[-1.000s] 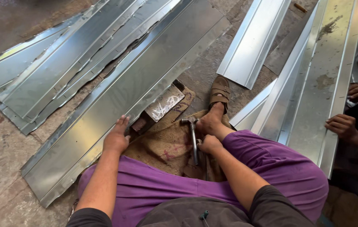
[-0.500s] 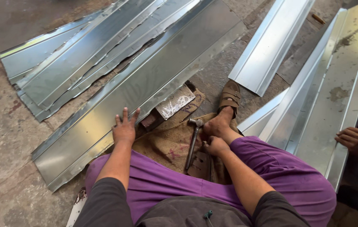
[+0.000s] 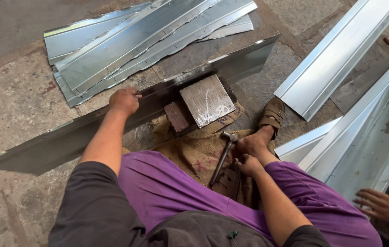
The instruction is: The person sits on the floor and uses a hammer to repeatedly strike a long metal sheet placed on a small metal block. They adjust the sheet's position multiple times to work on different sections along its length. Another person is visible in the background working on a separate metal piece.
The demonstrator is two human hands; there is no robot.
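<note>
Meanwhile, left hand (image 3: 124, 100) grips tilted metal sheet (image 3: 167, 93) on edge.

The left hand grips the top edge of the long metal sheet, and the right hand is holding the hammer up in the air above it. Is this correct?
Not quite. The left hand does grip the edge of the long metal sheet, but in the head view the hammer lies on the burlap cloth beside the right hand, not raised above the sheet.

My left hand (image 3: 124, 100) grips the long tilted galvanised sheet strip (image 3: 158, 98), which walls off the stacked folded metal sheets (image 3: 144, 34) beyond. Bare stone floor (image 3: 16, 98) lies open leftward. Rightward, a flat square steel block (image 3: 207, 99) and steel-headed hammer (image 3: 222, 158) crowd my right hand (image 3: 249, 164).
</note>
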